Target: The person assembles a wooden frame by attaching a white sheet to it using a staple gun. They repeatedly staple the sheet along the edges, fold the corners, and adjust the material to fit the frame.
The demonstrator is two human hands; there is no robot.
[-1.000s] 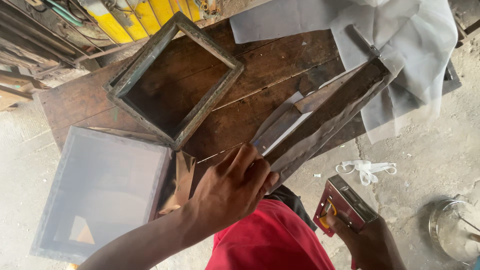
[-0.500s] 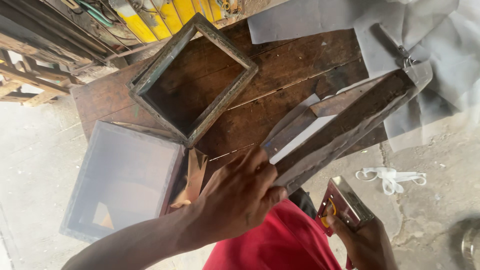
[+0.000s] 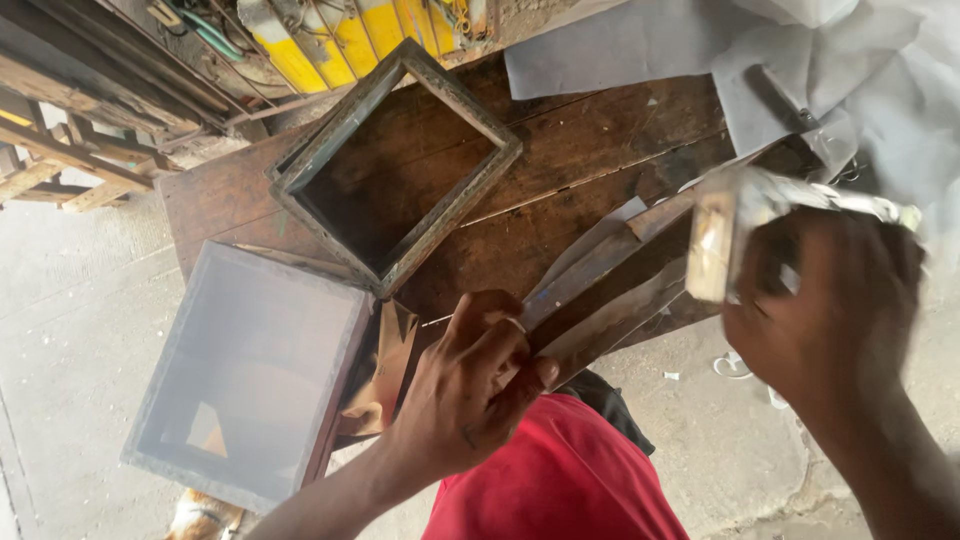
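Head view: left hand (image 3: 465, 395) fingers pinch wooden frame (image 3: 600, 290); right hand (image 3: 835, 315) grips blurred tool (image 3: 745, 225)

Left hand (image 3: 470, 385) steadies a wooden frame (image 3: 620, 270); right hand (image 3: 830, 310) grips a stapler (image 3: 740, 215)

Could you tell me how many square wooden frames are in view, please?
3: an open wooden frame on the table, a mesh-covered frame overhanging its left edge, and one under the left hand, partly hidden.
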